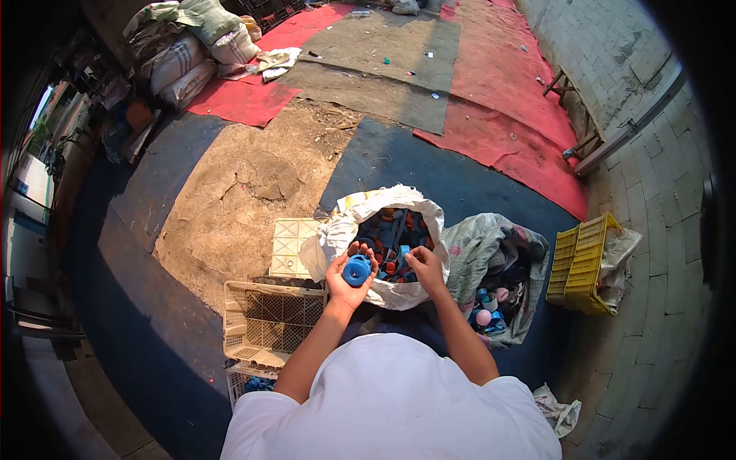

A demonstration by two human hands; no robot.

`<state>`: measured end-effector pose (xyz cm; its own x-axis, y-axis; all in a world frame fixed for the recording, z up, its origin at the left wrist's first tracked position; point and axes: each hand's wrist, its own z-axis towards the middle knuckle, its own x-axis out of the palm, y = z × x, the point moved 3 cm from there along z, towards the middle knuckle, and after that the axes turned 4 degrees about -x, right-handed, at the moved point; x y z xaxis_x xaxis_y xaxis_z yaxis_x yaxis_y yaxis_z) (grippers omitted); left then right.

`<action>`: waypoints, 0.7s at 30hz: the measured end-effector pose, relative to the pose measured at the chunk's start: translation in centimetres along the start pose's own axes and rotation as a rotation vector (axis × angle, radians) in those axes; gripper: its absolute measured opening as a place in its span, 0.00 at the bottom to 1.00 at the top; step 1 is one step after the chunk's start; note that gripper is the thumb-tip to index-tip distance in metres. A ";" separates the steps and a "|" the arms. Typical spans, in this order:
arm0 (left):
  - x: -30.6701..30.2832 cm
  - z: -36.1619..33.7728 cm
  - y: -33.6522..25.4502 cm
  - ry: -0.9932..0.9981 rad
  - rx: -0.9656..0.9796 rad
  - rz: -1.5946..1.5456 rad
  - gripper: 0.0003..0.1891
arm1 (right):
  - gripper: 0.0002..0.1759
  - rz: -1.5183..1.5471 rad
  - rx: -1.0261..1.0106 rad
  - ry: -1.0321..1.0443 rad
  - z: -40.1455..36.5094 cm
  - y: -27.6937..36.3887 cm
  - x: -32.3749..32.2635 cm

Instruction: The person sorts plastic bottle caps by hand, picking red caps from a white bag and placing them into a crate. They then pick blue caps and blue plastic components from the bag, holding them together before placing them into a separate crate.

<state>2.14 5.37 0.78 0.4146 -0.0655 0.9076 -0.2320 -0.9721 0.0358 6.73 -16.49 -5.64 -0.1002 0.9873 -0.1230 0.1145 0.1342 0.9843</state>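
Note:
A round blue plastic piece [356, 271] with a hole in its middle lies in my left hand [350, 282], palm up, fingers curled round it. Just to the right, my right hand [426, 270] pinches a small light-blue piece [404, 256] over the open white sack [406, 297]. Inside that sack are dark, orange and blue plastic parts [389, 228]. Both hands are at the near side of the sack's mouth, apart from each other.
A second sack [468, 253] with pink, blue and dark items stands at the right, beside a yellow crate [575, 261]. Beige crates [274, 322] are at the left. Filled sacks [178, 69] lie at the back left; a wooden bench [581, 111] is by the wall.

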 end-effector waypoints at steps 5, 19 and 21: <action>0.4 0.1 0.4 -0.011 -0.015 0.015 0.17 | 0.08 0.265 0.047 -0.064 0.1 2.5 -0.9; 0.4 0.7 1.2 -0.027 -0.046 0.056 0.17 | 0.08 0.907 0.168 -0.010 -1.1 7.8 0.2; 0.3 0.8 1.3 -0.011 -0.056 0.074 0.18 | 0.08 1.000 0.193 0.032 -1.4 9.0 0.5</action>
<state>2.67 3.87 0.80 0.4041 -0.1400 0.9039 -0.3110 -0.9504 -0.0081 6.28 -14.87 3.36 0.1031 0.6522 0.7510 0.3177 -0.7371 0.5965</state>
